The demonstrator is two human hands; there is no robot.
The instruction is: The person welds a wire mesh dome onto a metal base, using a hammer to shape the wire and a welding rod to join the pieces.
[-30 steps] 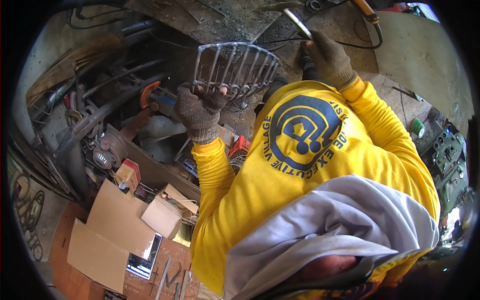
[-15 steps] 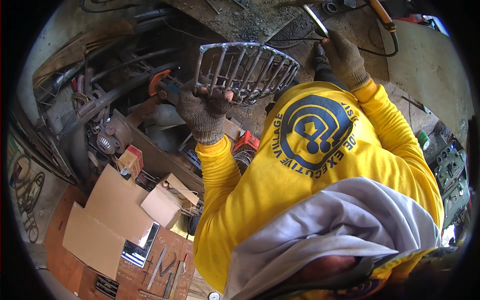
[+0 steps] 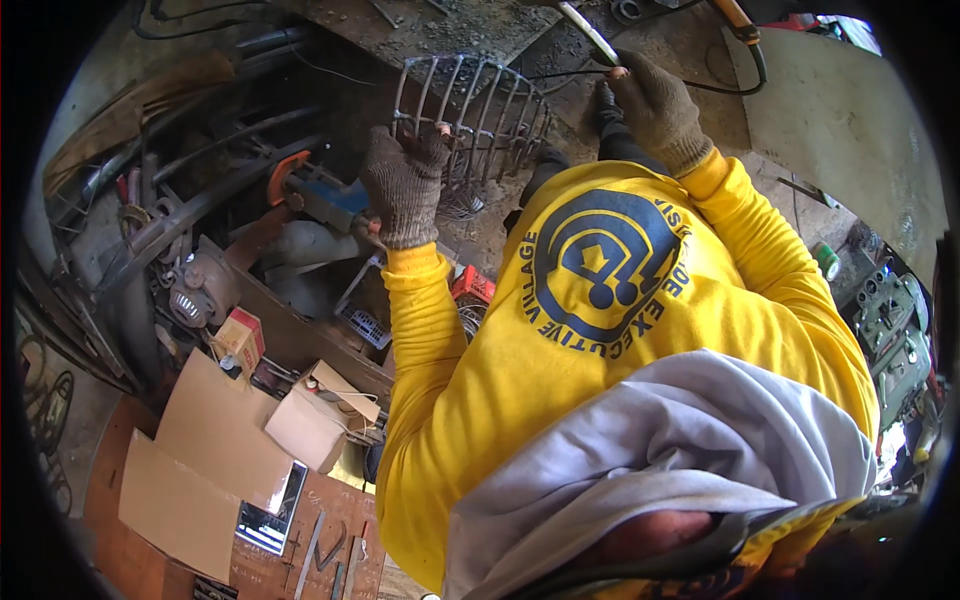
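My left hand, in a brown knit glove with bare fingertips, is closed around the near left edge of a welded metal basket-like rack. The rack is made of slim curved bars and is held tilted up in front of me. In a matching glove, my right hand grips a slim pale-handled tool just right of the rack. That tool points up and left; its far end is cut off by the picture's upper edge. Rack and tool are apart.
An orange-handled holder on a black cable lies at the upper right, beside a pale sheet. To the left are metal bars, a grey motor-like machine and a blue-and-orange tool. Cardboard covers part of a brown board at lower left.
The rack has turned in my left hand, its bars now standing steeper and its right end drawn in. My right hand and the tool have shifted slightly up and left in view.
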